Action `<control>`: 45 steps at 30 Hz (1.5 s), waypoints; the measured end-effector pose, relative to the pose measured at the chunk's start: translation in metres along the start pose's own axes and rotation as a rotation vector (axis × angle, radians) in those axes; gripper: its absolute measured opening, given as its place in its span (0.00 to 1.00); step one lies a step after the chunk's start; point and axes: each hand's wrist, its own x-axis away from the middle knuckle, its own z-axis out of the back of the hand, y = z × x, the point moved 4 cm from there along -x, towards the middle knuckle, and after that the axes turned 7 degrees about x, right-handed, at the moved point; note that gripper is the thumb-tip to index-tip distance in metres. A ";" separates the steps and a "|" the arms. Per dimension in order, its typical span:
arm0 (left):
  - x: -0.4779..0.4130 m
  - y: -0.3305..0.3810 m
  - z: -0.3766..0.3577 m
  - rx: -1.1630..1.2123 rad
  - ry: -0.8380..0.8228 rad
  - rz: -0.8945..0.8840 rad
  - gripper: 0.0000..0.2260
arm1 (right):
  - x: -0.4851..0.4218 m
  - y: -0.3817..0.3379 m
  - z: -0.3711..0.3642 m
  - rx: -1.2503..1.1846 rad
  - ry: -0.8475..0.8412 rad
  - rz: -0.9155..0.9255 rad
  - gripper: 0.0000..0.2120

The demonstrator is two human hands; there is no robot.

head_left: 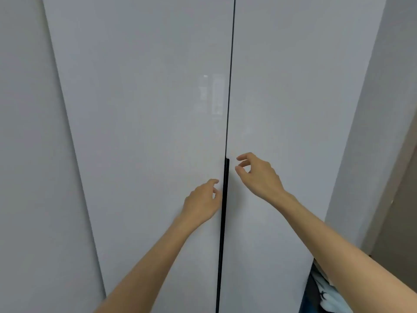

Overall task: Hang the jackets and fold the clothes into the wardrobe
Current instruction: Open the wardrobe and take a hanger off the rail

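Observation:
A tall white wardrobe fills the view, with its left door and right door both closed. A black handle strip runs down the seam between them. My left hand hovers at the left door's edge, fingertips close to the strip, fingers loosely bent and holding nothing. My right hand is raised just right of the strip's top end, fingers loosely curled and empty. I cannot tell whether either hand touches the doors.
Another white panel stands at the far left. A beige wall rises at the right. White and dark cloth lies low at the right, beside the wardrobe's corner.

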 end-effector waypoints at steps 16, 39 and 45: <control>-0.057 -0.026 -0.043 -0.190 0.134 -0.086 0.18 | -0.059 0.012 -0.044 0.037 -0.160 0.133 0.08; 0.095 0.109 -0.116 -0.001 0.090 -0.171 0.13 | 0.130 0.077 0.100 -0.177 -0.156 0.230 0.11; 0.122 0.172 -0.159 -0.080 0.097 -0.195 0.21 | 0.172 0.126 0.155 -0.157 -0.114 0.241 0.10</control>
